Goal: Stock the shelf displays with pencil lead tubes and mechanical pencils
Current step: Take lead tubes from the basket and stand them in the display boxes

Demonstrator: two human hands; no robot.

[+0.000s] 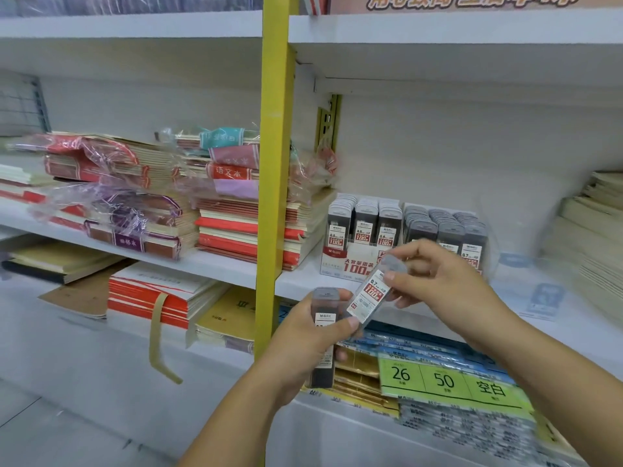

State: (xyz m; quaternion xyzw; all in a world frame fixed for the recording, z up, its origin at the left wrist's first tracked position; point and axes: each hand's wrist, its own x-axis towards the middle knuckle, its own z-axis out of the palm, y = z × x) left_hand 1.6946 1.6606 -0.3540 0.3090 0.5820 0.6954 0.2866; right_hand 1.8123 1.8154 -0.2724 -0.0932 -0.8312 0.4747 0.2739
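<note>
One upright tube fills left grip, tilted tube right grip.

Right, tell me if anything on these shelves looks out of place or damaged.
The plastic wrap on the exercise book bundles left of the yellow post is torn open and crumpled. Below, a tan packing strap hangs loose off a red-edged stack. The lead tube displays stand tidy.

Clear glossy plastic lead tube, crinkled shiny plastic wrap, painted yellow metal post
</note>
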